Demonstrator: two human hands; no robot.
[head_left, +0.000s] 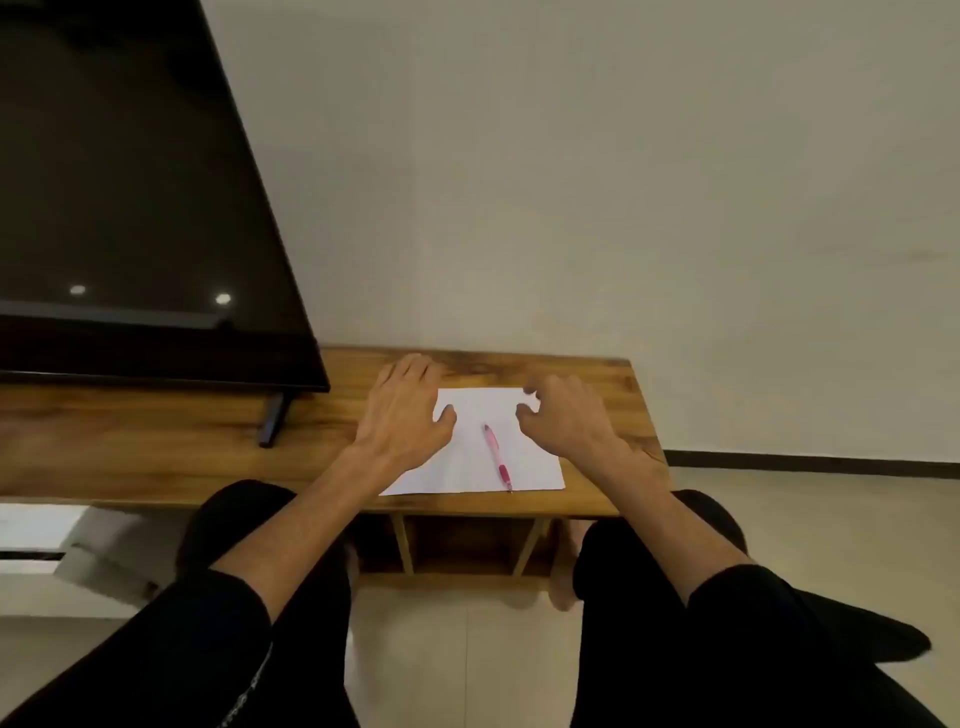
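A white rectangular sheet of paper (470, 460) lies flat on the brown wooden worktop (208, 441) in the lower middle of the frame. Its near edge sits close to the worktop's front edge. A pink plastic pen (497, 457) rests on the sheet, slanting from the centre down towards the near edge.

The left hand (402, 415) covers the sheet's upper left corner. Its fingers are straight and lie loosely together, reaching past the paper onto the wood, and the thumb presses on the sheet. The right hand (566, 421) sits over the upper right corner with its fingers curled. Whether they pinch the paper's edge or only hover over it cannot be told.

The step appears to be taking hold of the sheet's far edge, either to square it up or to fold it.

- **Anchor:** keep the left thumb pressed down so the sheet does not slide.
- **Grip:** the right fingers should take only the corner, lightly, so the paper does not crease.
- **Pen:** it is loose and would likely roll off the front if the far edge were lifted, so it is best set aside on the wood first.
- **Clearance:** the black flat television screen (130, 208) at the upper left and its slanted foot (272, 421) stand well apart from the sheet and should not get in the way.
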